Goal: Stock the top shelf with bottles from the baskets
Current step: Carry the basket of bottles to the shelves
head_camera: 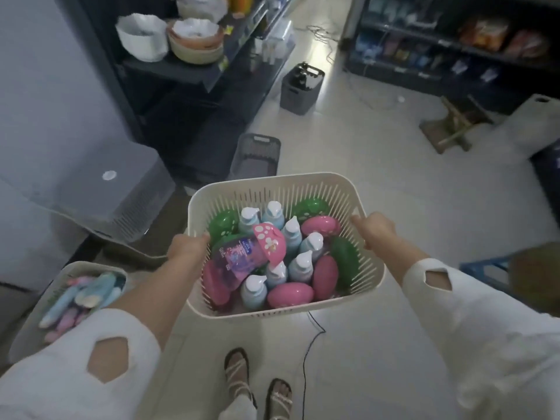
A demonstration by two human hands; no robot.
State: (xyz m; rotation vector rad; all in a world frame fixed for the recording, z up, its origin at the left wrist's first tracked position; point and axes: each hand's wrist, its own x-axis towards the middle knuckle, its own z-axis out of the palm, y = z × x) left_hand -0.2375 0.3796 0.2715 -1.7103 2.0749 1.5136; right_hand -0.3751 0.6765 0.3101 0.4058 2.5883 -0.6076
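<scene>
A cream slotted basket hangs in the air in front of me, above the floor. My left hand grips its left rim and my right hand grips its right rim. Inside stand several pale blue pump bottles among pink and green rounded bottles. A purple bottle with a pink cap lies tilted on top. The dark shelf unit stands to the upper left.
A second cream basket of pastel items sits low on the left. Two grey baskets stand on the floor by the shelf unit. White bowls sit on the shelf. A black cable runs past my sandalled feet. A wooden stool stands at the right.
</scene>
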